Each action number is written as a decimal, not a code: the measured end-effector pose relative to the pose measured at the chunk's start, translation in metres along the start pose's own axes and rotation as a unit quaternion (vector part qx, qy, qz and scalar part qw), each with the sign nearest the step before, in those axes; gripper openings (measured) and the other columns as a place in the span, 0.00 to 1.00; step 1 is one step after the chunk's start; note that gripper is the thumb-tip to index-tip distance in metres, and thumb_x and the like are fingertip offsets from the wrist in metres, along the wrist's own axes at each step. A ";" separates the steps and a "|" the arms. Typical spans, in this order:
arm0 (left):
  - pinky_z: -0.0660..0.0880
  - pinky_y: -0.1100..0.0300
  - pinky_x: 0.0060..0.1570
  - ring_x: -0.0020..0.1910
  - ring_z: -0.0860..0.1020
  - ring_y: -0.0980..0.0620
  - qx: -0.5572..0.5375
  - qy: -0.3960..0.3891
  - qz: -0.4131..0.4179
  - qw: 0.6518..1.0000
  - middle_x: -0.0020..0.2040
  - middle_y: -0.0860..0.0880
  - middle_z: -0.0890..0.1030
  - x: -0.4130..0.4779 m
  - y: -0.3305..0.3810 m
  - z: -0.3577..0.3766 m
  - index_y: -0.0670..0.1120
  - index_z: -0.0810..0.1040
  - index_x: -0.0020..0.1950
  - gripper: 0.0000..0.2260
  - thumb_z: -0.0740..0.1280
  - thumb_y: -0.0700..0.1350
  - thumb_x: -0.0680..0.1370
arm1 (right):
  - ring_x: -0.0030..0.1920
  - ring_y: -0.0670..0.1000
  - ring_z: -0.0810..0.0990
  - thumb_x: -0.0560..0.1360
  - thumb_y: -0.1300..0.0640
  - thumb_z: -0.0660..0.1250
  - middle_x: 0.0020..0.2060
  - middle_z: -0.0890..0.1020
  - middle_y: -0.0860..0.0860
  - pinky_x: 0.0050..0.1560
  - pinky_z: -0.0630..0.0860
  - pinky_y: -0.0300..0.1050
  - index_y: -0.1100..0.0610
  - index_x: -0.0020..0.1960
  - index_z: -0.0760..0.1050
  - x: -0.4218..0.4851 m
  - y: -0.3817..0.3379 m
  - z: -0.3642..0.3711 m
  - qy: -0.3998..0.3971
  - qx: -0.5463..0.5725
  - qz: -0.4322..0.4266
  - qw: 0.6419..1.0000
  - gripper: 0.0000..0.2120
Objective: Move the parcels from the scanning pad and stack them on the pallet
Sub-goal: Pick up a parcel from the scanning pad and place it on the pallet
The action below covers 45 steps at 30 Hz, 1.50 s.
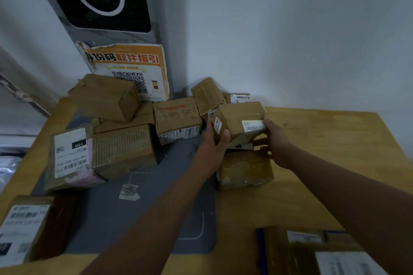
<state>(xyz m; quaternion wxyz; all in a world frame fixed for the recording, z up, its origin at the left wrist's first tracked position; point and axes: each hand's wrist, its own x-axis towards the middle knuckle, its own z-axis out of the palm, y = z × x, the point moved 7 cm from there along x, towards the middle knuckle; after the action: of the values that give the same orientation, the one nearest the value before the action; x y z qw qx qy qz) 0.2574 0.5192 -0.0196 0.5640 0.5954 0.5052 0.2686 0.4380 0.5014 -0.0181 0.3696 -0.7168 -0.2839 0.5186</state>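
Held parcel (240,121): small brown taped carton, centre right of frame, over the right edge of the scanning pad (134,219), directly above a lower parcel (245,171); touching that one or lifted clear of it, cannot tell
Left hand (214,140): curled round the near left corner, thumb laid across the front face
Right hand (274,140): wrapped on the right end, thumb at the upper edge beside the barcode label (253,126), fingers tucked beneath
Likely weight: judged light, given the small size and the easy hold at the ends
Stiffness: cardboard, probably rigid enough to keep shape under a firm squeeze; corners the strongest places
Surface: glossy tape over most faces, likely somewhat slick, so squeezing the sides alone looks less safe than support from below
Best hold: opposite ends with fingers under the base, much as now, label kept uncovered
Other parcels (125,147): heaped on the pad at centre and left of frame, several leaning on one another
Risk: tilted parcel (206,94) just behind, apt to slip if nudged
Pallet: not in view
Counter (324,140): pale wood, right of frame
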 end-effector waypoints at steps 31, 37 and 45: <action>0.65 0.44 0.59 0.64 0.71 0.47 -0.236 0.156 -0.139 0.949 0.67 0.51 0.71 -0.242 -0.100 -0.155 0.59 0.61 0.74 0.31 0.63 0.66 0.74 | 0.65 0.58 0.74 0.58 0.15 0.52 0.57 0.82 0.51 0.69 0.64 0.59 0.38 0.47 0.81 -0.149 0.084 0.201 -0.156 -0.197 -0.021 0.968 0.37; 0.67 0.48 0.55 0.57 0.73 0.55 -0.204 0.152 -0.159 0.954 0.66 0.50 0.74 -0.257 -0.114 -0.163 0.56 0.63 0.72 0.24 0.63 0.58 0.79 | 0.57 0.55 0.78 0.63 0.22 0.56 0.52 0.83 0.52 0.67 0.68 0.56 0.52 0.51 0.82 -0.191 0.069 0.212 -0.169 -0.234 -0.014 0.957 0.39; 0.69 0.51 0.53 0.57 0.72 0.58 -0.165 0.102 -0.146 0.970 0.66 0.52 0.72 -0.267 -0.114 -0.164 0.56 0.59 0.75 0.30 0.65 0.57 0.76 | 0.27 0.39 0.78 0.82 0.54 0.60 0.25 0.78 0.42 0.28 0.71 0.30 0.55 0.45 0.72 -0.210 0.076 0.212 -0.201 -0.085 0.009 0.976 0.08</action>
<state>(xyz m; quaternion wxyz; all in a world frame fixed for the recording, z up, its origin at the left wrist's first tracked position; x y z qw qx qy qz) -0.0145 0.3268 -0.0243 0.6331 0.3834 0.5904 0.3220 0.1746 0.3426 -0.0083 0.2376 -0.6295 -0.3887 0.6294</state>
